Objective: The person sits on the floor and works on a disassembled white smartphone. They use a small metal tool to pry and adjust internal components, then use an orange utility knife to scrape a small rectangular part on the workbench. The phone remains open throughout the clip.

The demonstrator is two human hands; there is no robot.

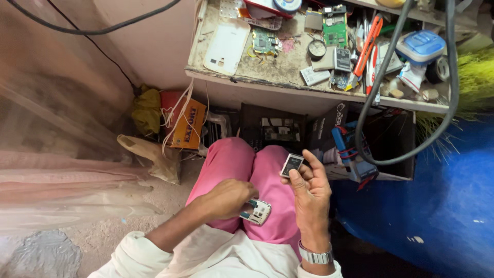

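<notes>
Over the person's lap, in pink trousers, the left hand closes its fingers around a small white phone with its back off, resting it on the thigh. Just beside it, the right hand pinches a small dark battery between thumb and fingertips, raised a little above the phone. Seating the battery well probably means lining up its contact end first, then pressing it flat, with the phone held steady. There is open room between the knees and the desk, whose front edge lies just beyond. On the crowded desk lie a white phone cover, green circuit boards and an orange tool. A thick grey cable loops down over the edge.
</notes>
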